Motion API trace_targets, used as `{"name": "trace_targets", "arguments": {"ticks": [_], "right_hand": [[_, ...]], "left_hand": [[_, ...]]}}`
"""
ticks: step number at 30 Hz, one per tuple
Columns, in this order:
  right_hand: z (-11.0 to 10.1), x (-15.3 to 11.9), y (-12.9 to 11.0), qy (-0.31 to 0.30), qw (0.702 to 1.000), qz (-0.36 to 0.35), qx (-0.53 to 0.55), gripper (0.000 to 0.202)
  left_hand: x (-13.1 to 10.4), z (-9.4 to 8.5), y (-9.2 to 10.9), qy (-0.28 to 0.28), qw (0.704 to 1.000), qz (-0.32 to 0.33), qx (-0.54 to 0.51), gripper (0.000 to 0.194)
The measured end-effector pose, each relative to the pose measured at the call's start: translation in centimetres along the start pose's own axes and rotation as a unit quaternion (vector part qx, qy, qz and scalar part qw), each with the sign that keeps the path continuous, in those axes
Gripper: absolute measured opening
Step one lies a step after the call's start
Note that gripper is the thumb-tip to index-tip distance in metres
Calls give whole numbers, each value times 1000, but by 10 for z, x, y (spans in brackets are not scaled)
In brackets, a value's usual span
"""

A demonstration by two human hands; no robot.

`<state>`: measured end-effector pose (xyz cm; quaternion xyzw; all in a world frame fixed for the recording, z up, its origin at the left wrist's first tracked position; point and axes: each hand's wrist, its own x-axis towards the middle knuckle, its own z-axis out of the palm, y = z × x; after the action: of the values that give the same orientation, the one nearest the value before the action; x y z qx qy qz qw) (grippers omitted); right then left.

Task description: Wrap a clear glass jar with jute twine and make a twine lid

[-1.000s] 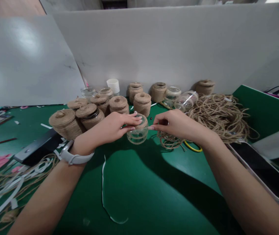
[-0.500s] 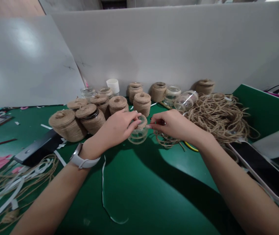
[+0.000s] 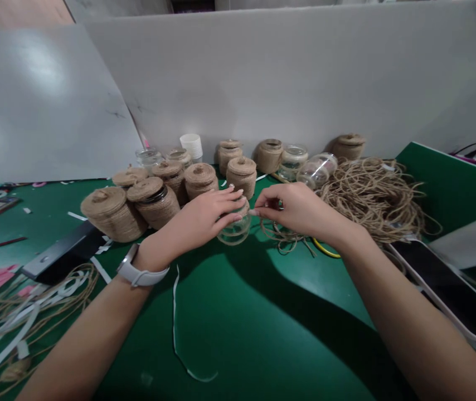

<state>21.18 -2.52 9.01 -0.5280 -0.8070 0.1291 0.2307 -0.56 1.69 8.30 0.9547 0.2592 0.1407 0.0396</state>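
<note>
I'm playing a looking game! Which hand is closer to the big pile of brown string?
The right hand. It is just left of the pile of brown string, while the left hand is farther left, with its fingers over the clear jar.

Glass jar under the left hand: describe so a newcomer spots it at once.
On the green table, find the twine-wrapped jars. The glass jar stands in front of them, under the left hand, the right hand at its right. Its lower wall is bare glass, unlike theirs, and it is nearer than the other clear jars.
</note>
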Motion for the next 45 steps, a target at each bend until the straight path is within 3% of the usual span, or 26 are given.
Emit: {"name": "trace_targets", "arguments": {"ticks": [11, 18, 24, 32, 39, 45], "right_hand": [[0, -5, -8, -69, 997, -7, 27, 15], [-5, -4, 4, -39, 998, 30, -24, 33], [-4, -5, 4, -53, 998, 10, 27, 26], [0, -4, 2, -62, 998, -12, 24, 17], [2, -3, 2, -58, 998, -16, 14, 16], [0, -3, -2, -51, 998, -20, 14, 12]], "left_hand": [[-8, -25, 2, -63, 998, -11, -17, 41], [-7, -27, 2, -78, 996, -4, -50, 36], [-9, -30, -1, -102, 992, -13, -67, 39], [-10, -30, -1, -96, 994, -25, -45, 44], [-9, -29, 1, -83, 995, -39, -50, 36], [-10, -27, -3, -68, 995, -11, -71, 37]]}}
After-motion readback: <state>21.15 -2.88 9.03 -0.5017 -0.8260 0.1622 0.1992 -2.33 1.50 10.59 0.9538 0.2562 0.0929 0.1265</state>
